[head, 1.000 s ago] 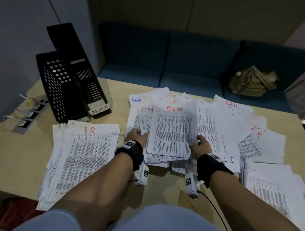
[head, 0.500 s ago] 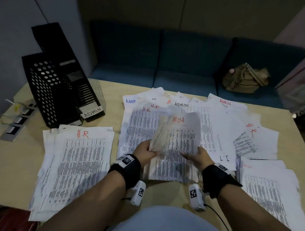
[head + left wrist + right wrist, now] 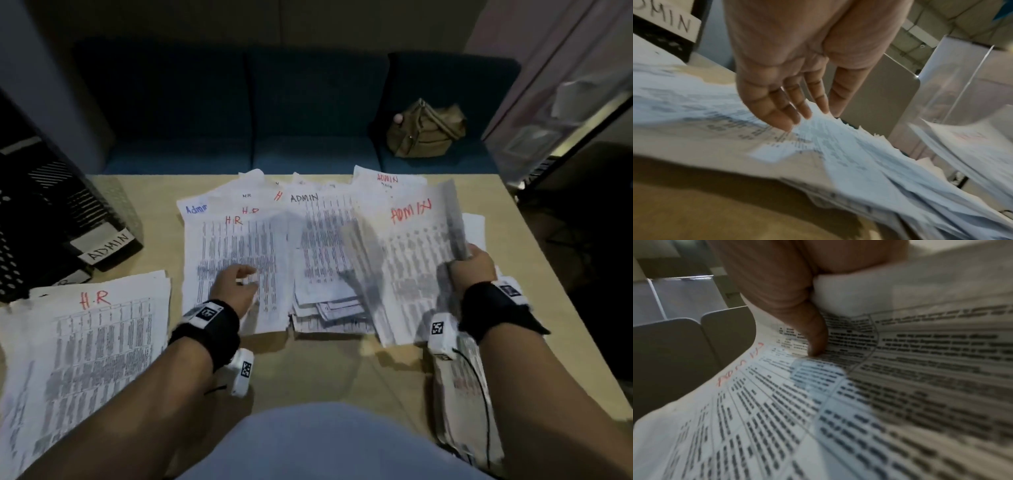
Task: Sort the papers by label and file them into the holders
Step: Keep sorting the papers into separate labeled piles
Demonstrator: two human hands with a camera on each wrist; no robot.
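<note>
My right hand [image 3: 471,265] grips a printed sheet marked ADMIN in red [image 3: 404,260] by its right edge and holds it above the table's right side; the thumb [image 3: 813,335] presses on its printed face. My left hand [image 3: 236,284] hovers with straight fingers [image 3: 781,112] over an H.R sheet [image 3: 239,246] on top of the loose middle pile, just touching it. A sorted stack labelled H.R [image 3: 85,349] lies at the left. Black file holders [image 3: 41,219] stand at the far left, one tagged ADMIN [image 3: 106,245].
More sheets marked ADMIN and H.R fan out toward the table's far edge [image 3: 308,197]. Another stack [image 3: 462,394] lies under my right forearm. A blue sofa with a tan bag [image 3: 424,130] is behind the table. Bare tabletop [image 3: 325,370] shows near me.
My right hand has carried the ADMIN sheet from the middle pile off to the right. My left hand let go of it and moved onto the H.R sheet. The camera turned right.
</note>
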